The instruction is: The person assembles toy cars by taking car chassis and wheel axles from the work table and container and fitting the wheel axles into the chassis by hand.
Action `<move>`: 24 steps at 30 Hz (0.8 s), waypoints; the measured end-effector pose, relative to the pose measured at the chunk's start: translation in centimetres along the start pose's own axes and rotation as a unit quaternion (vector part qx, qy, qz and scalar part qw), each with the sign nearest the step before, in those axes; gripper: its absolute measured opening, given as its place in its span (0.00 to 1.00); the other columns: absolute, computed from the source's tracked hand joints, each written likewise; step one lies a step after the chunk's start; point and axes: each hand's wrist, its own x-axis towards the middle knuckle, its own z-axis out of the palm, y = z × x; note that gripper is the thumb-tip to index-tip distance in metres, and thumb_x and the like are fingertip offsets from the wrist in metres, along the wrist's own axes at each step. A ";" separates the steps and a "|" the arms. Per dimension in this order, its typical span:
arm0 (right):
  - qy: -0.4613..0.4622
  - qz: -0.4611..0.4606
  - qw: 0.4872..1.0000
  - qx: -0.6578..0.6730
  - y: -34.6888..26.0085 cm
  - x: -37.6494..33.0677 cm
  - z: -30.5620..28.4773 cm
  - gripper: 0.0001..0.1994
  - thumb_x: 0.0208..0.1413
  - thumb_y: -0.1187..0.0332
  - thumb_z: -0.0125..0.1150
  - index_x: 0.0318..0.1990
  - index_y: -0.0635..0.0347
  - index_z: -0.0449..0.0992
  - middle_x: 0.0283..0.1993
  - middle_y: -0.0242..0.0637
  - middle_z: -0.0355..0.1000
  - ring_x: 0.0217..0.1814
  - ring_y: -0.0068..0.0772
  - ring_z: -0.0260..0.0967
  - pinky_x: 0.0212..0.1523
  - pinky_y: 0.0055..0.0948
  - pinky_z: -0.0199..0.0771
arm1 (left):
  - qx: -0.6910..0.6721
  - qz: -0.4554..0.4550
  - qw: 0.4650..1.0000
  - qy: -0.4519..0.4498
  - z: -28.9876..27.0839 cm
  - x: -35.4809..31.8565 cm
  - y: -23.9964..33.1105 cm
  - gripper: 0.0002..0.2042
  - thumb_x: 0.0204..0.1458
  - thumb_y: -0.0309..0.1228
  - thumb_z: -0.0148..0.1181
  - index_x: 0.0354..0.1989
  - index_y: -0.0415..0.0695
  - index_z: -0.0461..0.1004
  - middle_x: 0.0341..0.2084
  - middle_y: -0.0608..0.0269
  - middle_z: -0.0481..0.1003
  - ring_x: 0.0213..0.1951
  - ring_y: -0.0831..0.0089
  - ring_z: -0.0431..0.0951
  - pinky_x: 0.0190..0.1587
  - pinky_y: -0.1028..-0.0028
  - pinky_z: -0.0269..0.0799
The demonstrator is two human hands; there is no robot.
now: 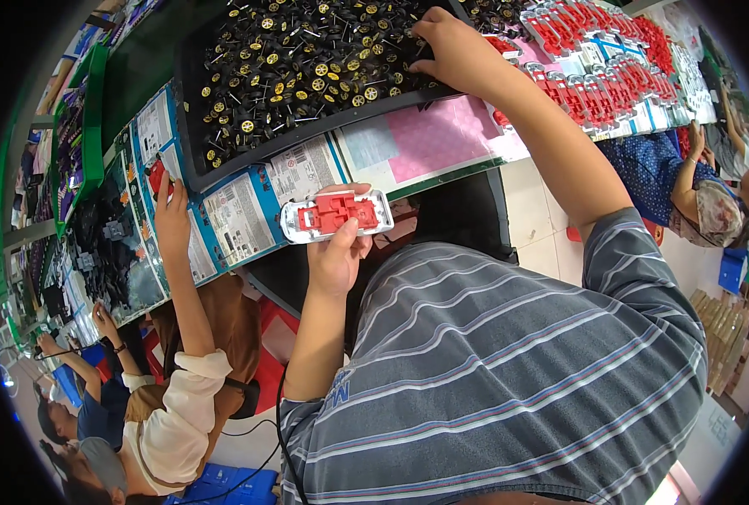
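Observation:
In my left hand (334, 268) is an upturned toy car body (336, 212), silver-white around the edge with a red underside piece facing up. The thumb presses on the red piece while the other fingers support the body from behind. My right hand (463, 52) reaches over the right end of a black tray (324, 131) heaped with small black toy wheels (307, 71) with yellow hubs on metal axles. Its thumb and forefinger are spread apart among the wheels, and nothing shows between them.
Rows of red and silver car bodies (589, 97) cover the table at right. A pink sheet (442, 139) and printed cards (235, 215) lie along the front edge. To the left, a co-worker's hand (170, 215) touches a red part; black parts (109, 252) lie beyond.

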 end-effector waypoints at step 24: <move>-0.014 -0.185 0.894 0.407 -8.9 -11.8 3.7 0.35 0.38 0.69 0.78 0.59 0.62 0.71 0.58 0.45 0.71 0.62 0.50 0.68 0.62 0.41 0.68 | 0.037 0.085 0.995 -0.027 1.9 -0.8 -1.2 0.35 0.57 0.37 0.63 0.68 0.38 0.52 0.55 0.52 0.67 0.53 0.63 0.74 0.45 0.69 0.75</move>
